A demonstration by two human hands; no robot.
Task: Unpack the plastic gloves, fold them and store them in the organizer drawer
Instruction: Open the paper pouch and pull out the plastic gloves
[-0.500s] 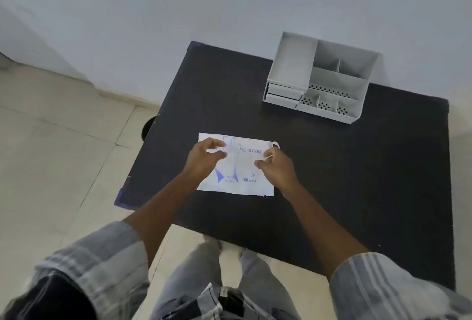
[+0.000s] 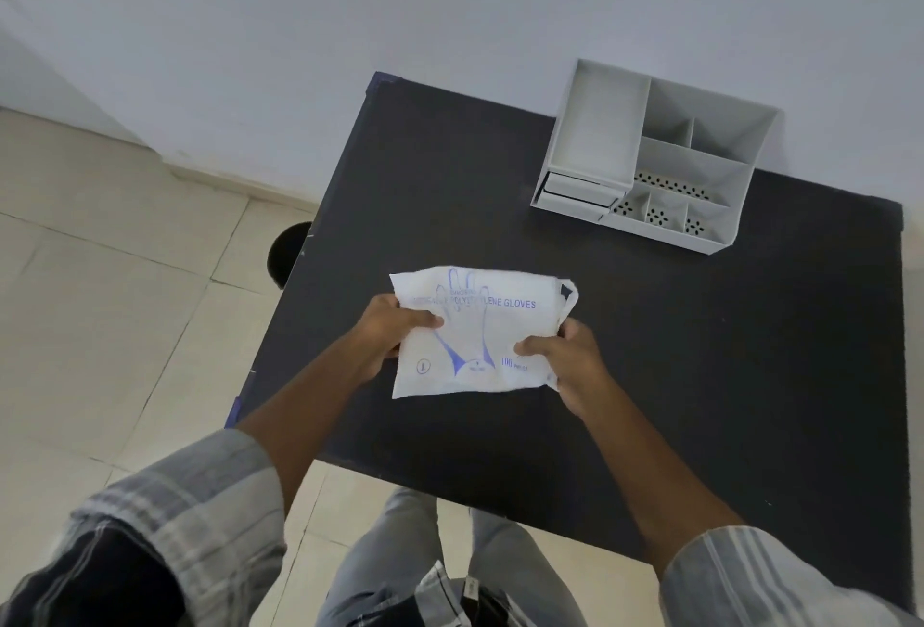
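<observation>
A white plastic packet of gloves point(image 2: 480, 326) with blue print is held just above the black table point(image 2: 450, 166). My left hand point(image 2: 395, 331) grips its left edge with the thumb on top. My right hand point(image 2: 565, 356) grips its right edge, near the torn corner. The packet is slightly crumpled between the two hands. A grey desk organizer point(image 2: 645, 156) stands at the table's far right; its two small drawers point(image 2: 575, 191) on the lower left front look shut.
A white wall runs behind the table. Beige floor tiles lie to the left, and a dark round object point(image 2: 290, 251) shows under the table's left edge. My legs stand at the table's near edge.
Both hands have closed on the packet's sides and lifted it off the table; it now looks crumpled. The view has come closer to the table.
</observation>
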